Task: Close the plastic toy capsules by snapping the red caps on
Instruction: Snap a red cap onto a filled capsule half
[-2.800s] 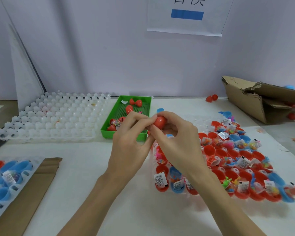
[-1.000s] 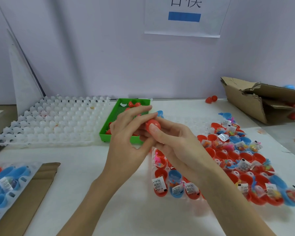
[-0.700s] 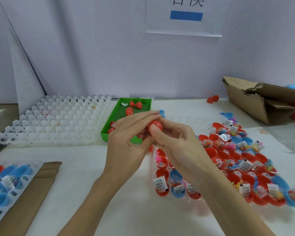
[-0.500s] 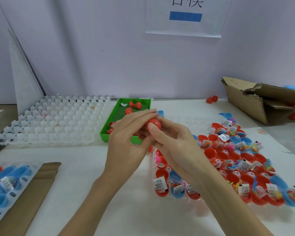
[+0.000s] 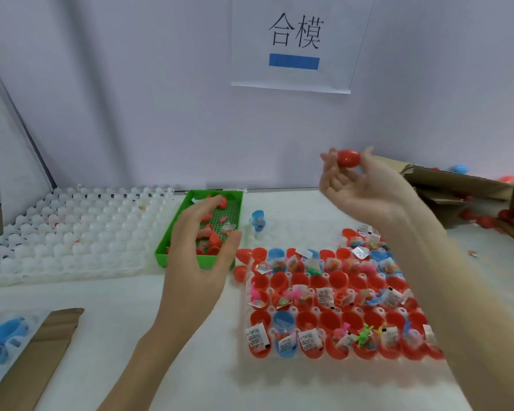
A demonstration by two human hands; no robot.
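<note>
My right hand (image 5: pixel 365 188) is raised at the upper right and holds a closed red capsule (image 5: pixel 348 158) at its fingertips, above the table. My left hand (image 5: pixel 198 259) hovers with relaxed fingers over the green tray (image 5: pixel 238 200), which holds loose red caps (image 5: pixel 213 239). It holds nothing. In front of me a clear holder (image 5: pixel 333 298) carries several open red and blue capsule halves with small toys and paper slips inside.
A white empty cell tray (image 5: pixel 72 232) lies at the left. A torn cardboard box (image 5: pixel 457 185) with red capsules near it stands at the right. A second holder with blue halves (image 5: pixel 0 339) and a cardboard sheet (image 5: pixel 42 351) sit at the lower left. One blue capsule (image 5: pixel 258 221) stands alone.
Both hands were pressing the red capsule together at the centre. Now they have parted: the right hand carries the capsule up and right, the left hand has moved over the green tray.
</note>
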